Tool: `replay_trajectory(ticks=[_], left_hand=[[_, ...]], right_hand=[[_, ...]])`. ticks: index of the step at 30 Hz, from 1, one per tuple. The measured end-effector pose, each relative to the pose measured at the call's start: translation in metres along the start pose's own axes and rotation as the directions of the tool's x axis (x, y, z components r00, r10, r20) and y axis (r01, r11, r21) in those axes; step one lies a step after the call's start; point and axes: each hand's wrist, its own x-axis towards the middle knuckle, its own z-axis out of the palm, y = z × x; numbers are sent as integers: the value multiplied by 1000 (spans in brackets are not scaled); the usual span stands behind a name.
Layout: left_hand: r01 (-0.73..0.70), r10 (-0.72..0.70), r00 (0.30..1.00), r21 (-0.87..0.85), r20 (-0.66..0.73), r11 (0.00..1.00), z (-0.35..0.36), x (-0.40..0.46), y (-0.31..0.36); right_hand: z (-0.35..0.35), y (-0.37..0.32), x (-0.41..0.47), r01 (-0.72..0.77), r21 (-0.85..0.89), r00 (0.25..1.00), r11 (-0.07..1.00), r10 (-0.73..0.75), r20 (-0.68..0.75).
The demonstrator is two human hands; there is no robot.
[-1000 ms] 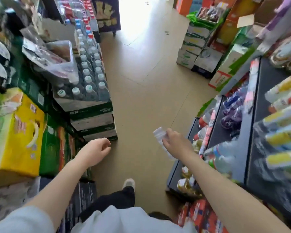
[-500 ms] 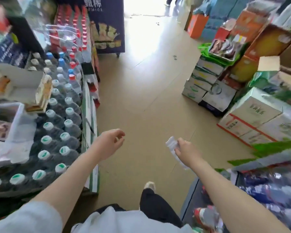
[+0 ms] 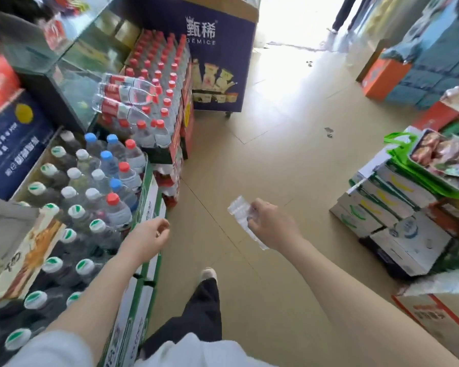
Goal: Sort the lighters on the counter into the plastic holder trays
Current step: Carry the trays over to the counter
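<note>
**Clear tray carried down the shop aisle**

Above the tan floor (image 3: 263,160), the right hand (image 3: 272,226) grips a clear plastic holder tray (image 3: 240,211), fingers closed around it. Beside stacked water bottles (image 3: 98,186), the left hand (image 3: 150,235) hangs loosely curled, holding nothing.

Single head-worn wide-angle view, facing forward and steeply down a shop aisle: beige tiled floor (image 3: 263,160) mid-frame, both outstretched forearms close below the lens, stacked clear plastic water bottles (image 3: 96,181) near at left, white cardboard cartons (image 3: 398,215) at right.
</note>
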Motion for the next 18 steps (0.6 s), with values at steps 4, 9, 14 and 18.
replay_trajectory(ticks=[4,9,14,18], left_hand=[[8,-8,999,4,-33,1000,-43,90,17],[-66,66,996,-6,-67,998,-95,197,63],[-139,132,978,-33,-159,990,-127,318,101],[-51,47,982,-21,-182,998,-140,415,110]], right_hand=[[-30,-5,105,10,2,1000,1000,-10,18],[-64,8,223,-3,-21,1000,1000,4,10],[-89,36,353,-25,-36,999,999,25,21],[-116,48,470,-6,-48,999,999,9,53]])
